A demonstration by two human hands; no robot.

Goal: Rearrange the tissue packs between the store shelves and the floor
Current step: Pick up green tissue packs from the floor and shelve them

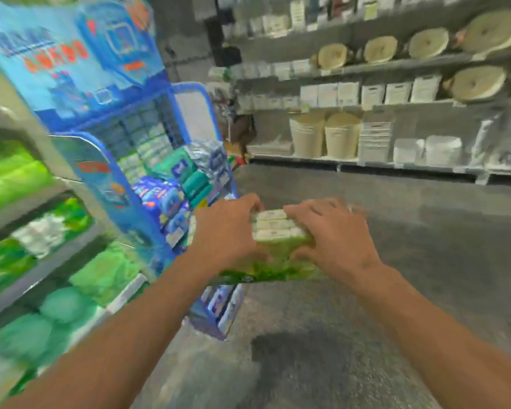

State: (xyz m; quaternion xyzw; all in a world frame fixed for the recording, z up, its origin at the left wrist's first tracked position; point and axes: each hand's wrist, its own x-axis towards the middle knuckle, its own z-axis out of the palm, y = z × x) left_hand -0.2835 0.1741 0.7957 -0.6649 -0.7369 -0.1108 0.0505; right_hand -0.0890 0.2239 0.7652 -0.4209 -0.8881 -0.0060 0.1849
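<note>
Grey speckled floor [396, 290], stocked shelves [396, 63]

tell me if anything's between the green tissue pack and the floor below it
Nothing visible. Both the left hand and right hand grip the green tissue pack in mid-air, and the grey floor under it looks bare.

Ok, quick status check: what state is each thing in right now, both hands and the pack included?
Green tissue pack: held in the air over the floor, between both hands.
Left hand: fingers curled round the pack's left end.
Right hand: fingers curled over the pack's right end.
Blue display stand: upright, stocked with blue and teal packs.
Left shelves: stocked with green packs, blurred.
</note>
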